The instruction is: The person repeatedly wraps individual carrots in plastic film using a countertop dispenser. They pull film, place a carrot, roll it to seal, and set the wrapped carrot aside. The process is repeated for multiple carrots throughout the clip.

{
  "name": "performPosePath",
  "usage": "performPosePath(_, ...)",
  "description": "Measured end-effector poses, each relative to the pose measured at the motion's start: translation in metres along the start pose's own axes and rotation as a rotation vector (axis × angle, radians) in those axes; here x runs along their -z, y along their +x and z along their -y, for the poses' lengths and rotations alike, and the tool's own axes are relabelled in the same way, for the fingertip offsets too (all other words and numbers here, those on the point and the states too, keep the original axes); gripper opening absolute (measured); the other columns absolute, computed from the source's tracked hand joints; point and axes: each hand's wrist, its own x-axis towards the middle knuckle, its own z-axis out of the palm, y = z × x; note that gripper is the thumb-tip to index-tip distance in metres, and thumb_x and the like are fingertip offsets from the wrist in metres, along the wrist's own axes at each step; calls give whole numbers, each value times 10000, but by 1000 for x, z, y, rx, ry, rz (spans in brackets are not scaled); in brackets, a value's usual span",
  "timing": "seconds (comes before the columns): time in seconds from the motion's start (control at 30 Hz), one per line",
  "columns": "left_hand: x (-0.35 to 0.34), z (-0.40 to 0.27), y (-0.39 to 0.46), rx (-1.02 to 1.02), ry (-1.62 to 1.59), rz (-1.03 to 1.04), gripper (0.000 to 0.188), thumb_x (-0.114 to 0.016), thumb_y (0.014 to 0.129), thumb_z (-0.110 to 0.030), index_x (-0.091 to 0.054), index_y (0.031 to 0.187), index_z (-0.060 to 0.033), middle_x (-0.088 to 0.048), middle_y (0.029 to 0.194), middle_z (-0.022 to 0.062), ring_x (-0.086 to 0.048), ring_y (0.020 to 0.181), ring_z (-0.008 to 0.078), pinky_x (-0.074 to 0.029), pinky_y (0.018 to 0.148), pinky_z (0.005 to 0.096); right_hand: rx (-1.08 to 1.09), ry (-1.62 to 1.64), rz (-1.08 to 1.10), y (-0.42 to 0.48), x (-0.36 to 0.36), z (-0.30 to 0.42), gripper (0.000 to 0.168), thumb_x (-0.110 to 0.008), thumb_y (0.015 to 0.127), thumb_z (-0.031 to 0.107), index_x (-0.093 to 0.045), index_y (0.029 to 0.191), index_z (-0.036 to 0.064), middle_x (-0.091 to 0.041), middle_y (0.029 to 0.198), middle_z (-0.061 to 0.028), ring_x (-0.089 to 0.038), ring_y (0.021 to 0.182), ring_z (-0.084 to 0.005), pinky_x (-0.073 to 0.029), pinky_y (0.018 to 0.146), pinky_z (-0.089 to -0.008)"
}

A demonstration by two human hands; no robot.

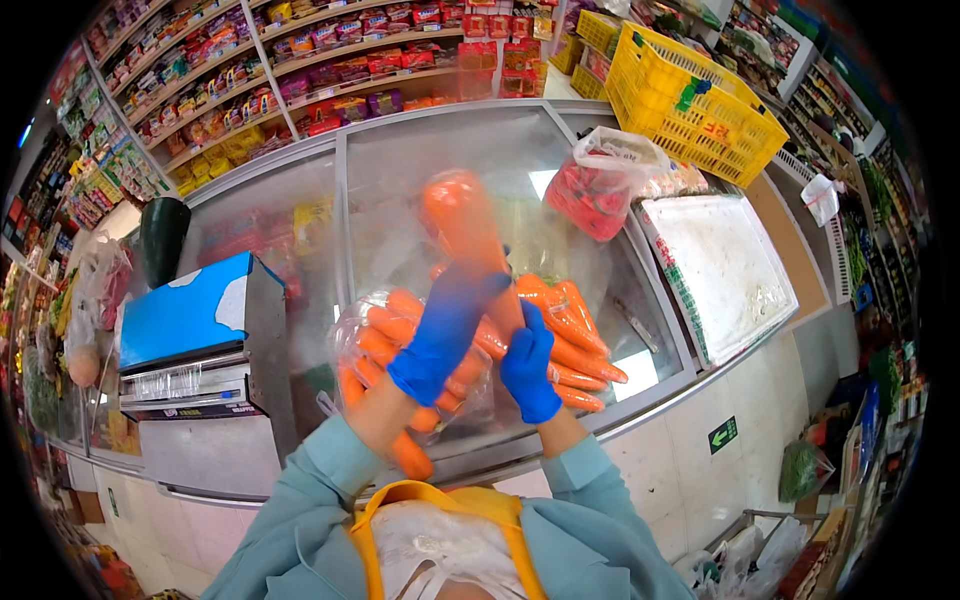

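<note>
My blue-gloved right hand (pixel 529 364) grips the narrow lower end of a large carrot (pixel 472 225), which tilts away from me over a glass-topped freezer (pixel 390 165). Shiny highlights on the carrot suggest clear film, though motion blurs it. My left hand (pixel 446 326), gloved in blue and also blurred, lies against the carrot's side; whether its fingers close around it is hidden. Left of my hands, a clear plastic bag of carrots (pixel 390 326) rests on the glass. To the right lies a pile of carrots (pixel 581 337), several looking film-wrapped. One loose carrot (pixel 411 456) sits near the front edge.
A film wrapping machine (pixel 202 375) stands at left, a dark green gourd (pixel 163 240) behind it. A knife (pixel 636 324) lies right of the pile. Farther right are a bag of red goods (pixel 589 195), a white foam box (pixel 720 270) and a yellow crate (pixel 690 105).
</note>
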Motion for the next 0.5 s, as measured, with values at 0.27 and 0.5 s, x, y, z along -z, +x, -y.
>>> performPosePath(0.27, -9, 20, 3, -311, 694, -100, 291, -649, 774, -181, -577, 996, -7, -619, 877, 101, -588, 788, 154, -478, 644, 288, -912, 984, 188, -6, -27, 4, 271, -413, 942, 362, -532, 952, 118, -530, 804, 8, -480, 672, -77, -374, 546, -206)
performPosePath(0.5, 14, -6, -4, -345, 1091, 62, 275, -642, 772, -118, -585, 1030, -43, -638, 884, 107, -628, 757, 231, -494, 652, 304, -382, 876, 87, 100, 52, 109, 337, -493, 877, 257, -525, 1076, -13, -575, 921, -62, -547, 895, -140, -437, 824, -282)
